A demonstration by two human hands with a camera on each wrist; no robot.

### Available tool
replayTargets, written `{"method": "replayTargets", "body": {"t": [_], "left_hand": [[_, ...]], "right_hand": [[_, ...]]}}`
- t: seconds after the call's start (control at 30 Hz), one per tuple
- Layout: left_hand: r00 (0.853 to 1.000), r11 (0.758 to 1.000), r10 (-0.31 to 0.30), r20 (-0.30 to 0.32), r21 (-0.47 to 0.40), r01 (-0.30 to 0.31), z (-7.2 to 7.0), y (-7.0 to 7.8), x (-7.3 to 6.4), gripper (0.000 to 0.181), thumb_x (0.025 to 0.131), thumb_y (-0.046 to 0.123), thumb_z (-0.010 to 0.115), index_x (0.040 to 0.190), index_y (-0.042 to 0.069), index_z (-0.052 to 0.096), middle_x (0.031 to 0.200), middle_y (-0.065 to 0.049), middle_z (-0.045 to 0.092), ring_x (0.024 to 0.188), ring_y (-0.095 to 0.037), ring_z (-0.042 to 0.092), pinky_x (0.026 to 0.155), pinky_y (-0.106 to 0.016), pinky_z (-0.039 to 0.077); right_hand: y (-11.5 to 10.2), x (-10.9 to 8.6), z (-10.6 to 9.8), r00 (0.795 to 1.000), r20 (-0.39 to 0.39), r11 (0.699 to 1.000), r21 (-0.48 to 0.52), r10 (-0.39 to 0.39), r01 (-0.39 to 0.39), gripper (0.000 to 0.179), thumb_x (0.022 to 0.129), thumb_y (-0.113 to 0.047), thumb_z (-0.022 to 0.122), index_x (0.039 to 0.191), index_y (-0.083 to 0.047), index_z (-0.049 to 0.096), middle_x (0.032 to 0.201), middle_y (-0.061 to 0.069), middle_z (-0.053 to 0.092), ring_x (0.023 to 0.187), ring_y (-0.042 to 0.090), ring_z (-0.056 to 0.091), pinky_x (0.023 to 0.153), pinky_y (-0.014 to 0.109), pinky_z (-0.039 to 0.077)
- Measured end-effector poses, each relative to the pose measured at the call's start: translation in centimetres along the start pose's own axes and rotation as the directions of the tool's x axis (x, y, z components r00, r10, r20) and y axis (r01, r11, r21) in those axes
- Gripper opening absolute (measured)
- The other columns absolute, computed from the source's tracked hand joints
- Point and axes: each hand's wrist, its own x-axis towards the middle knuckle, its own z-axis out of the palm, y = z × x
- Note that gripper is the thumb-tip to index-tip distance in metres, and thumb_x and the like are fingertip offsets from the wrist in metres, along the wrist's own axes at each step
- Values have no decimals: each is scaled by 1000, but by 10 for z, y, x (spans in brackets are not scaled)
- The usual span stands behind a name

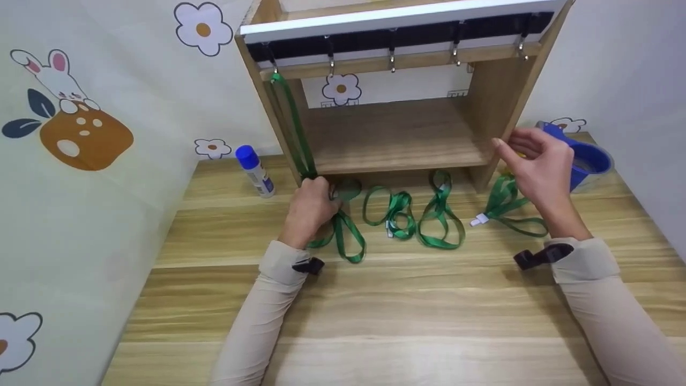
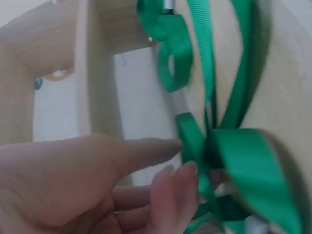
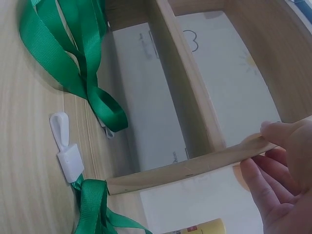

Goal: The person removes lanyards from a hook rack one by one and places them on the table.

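Note:
A green lanyard (image 1: 297, 128) hangs from the leftmost hook of a wooden shelf rack (image 1: 396, 134). At its lower end my left hand (image 1: 311, 209) pinches green lanyard ribbon (image 2: 195, 141) between thumb and curled fingers; the exact contact is partly hidden. Loops of another lanyard (image 1: 351, 238) lie by that hand on the table. My right hand (image 1: 541, 166) grips the front edge of the rack's right side panel (image 3: 195, 166), thumb on one face and fingers on the other. Other green lanyards (image 1: 440, 214) lie coiled before the rack, one with a white clip (image 3: 70, 163) near my right hand.
A glue stick with a blue cap (image 1: 254, 169) stands left of the rack. Behind my right hand is a blue container (image 1: 589, 161). Bare metal hooks (image 1: 392, 59) line the rack's front rail. The wooden table (image 1: 407, 321) meets patterned walls at the left and back.

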Motion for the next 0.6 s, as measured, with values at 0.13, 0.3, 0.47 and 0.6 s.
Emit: {"method": "replayTargets", "body": {"t": [0.13,0.3,0.47,0.6], "left_hand": [[1000,999,-9,-16,-35,8,-18,0,-8,36,103,28,73,75,8,64,70,-4,55,60,-18,57,52,-31,47],[992,987,15,-128,-154,-35,-55,-9,-22,34,105,31,72,87,4,82,77,-8,76,63,-17,69,53,-28,57],[939,966,18,-343,-237,-106,-88,-21,-27,28,105,28,74,105,1,82,93,-14,83,75,-23,80,63,-34,67],[894,939,40,-447,-289,-186,-96,-25,-23,33,103,30,76,116,0,79,104,-16,84,88,-24,83,75,-37,70]], "right_hand": [[0,0,1,1000,0,1000,1,-1,1,50,94,-47,84,129,-13,78,134,11,78,122,17,77,105,28,61],[-2,0,2,1000,8,1000,2,-1,1,49,94,-47,83,128,-12,78,134,11,78,122,17,77,105,28,61],[-2,0,2,1000,-7,1000,9,-7,7,48,93,-46,85,126,-11,79,130,12,80,116,11,78,101,24,62],[-1,0,1,1000,-13,1000,14,-2,2,47,93,-45,85,126,-11,80,129,12,80,113,7,78,100,22,62]]}}
